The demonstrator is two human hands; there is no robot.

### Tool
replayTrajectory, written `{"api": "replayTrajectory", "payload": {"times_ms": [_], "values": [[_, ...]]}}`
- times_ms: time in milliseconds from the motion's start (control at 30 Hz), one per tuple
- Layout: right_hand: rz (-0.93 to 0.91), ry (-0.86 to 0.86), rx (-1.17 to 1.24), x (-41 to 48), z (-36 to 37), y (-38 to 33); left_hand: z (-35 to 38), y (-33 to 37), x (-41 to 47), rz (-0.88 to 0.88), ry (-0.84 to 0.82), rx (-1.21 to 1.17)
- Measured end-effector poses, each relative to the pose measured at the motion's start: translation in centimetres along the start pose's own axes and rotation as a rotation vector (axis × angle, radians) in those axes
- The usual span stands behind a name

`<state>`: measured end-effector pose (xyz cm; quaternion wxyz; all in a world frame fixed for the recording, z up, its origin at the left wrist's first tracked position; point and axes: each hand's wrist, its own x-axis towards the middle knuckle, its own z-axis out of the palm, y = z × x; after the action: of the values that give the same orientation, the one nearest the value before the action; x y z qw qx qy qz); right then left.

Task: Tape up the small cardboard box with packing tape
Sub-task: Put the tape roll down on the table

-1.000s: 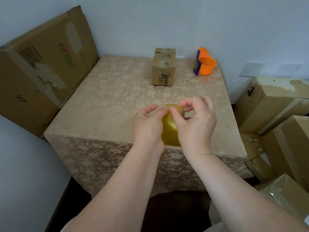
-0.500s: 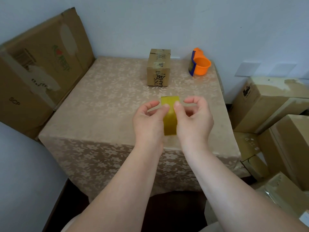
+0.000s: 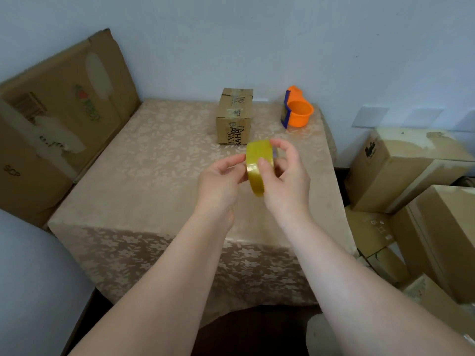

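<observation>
Both hands up over the table (image 3: 144,160), holding the roll of tape (image 3: 258,167) between them; the roll now sits higher and closer to the small box (image 3: 234,116) than a second ago, its top edge just short of the box's near face in the view; it has also turned, so more of its broad yellow band shows.

Left hand (image 3: 219,182): fingers curled, thumb tip pressed to the roll's left side. Right hand (image 3: 285,176): wrapped round the roll's right side, thumb laid across the band, fingers behind; both closed on the roll, neither wide open.

No free tail of tape shows; likely the thumbs are hunting for the loose end, which must be found before any strip can be laid.

Small box stands upright beyond the roll, near the wall, flaps shut, old tape scraps on top; untouched. Orange tape dispenser (image 3: 297,111) right of the box, well apart from the hands, not in use.
</observation>
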<state>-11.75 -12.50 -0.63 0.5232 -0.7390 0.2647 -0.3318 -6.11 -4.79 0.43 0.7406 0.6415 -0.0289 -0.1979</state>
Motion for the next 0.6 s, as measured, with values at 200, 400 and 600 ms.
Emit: {"api": "replayTrajectory", "payload": {"times_ms": [200, 400, 600], "values": [[-0.182, -0.04, -0.428, 4.5, -2.5, 2.5, 2.6, -1.2, 2.9, 0.066, -0.105, 0.379], [-0.176, -0.107, -0.917, 6.3, -4.4, 7.5, 3.3, -3.3, 2.4, 0.058, -0.225, 0.553], [-0.193, -0.068, -0.919, 5.3, -5.6, 6.6, 2.4, -3.8, 0.8, -0.006, -0.267, 0.603]]}}
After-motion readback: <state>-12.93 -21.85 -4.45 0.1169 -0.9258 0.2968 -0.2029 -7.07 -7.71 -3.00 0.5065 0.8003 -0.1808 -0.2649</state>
